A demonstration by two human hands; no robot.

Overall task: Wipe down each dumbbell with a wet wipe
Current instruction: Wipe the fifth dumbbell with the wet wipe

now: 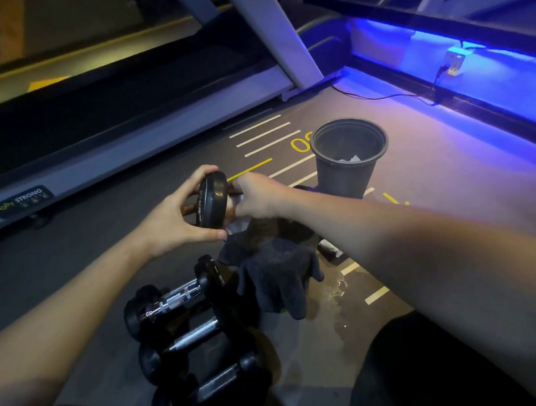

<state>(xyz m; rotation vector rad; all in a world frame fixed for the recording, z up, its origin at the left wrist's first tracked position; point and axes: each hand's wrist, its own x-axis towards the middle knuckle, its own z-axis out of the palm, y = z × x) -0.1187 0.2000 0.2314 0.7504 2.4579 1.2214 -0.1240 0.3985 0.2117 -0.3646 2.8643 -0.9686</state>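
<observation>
Above the grey gym floor (435, 169), left hand (172, 212) grips a round black dumbbell (212, 199) while right hand (254, 195) pinches a white wet wipe (237, 223); wetness could make it slip.

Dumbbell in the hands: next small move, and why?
Probably turn the dumbbell a little with the left hand, so the right hand can rub the wet wipe over a fresh patch. The left fingers curl round the near black end, and the right hand holds the white wipe against the part behind it. Three more dumbbells lie on the floor below.
</observation>
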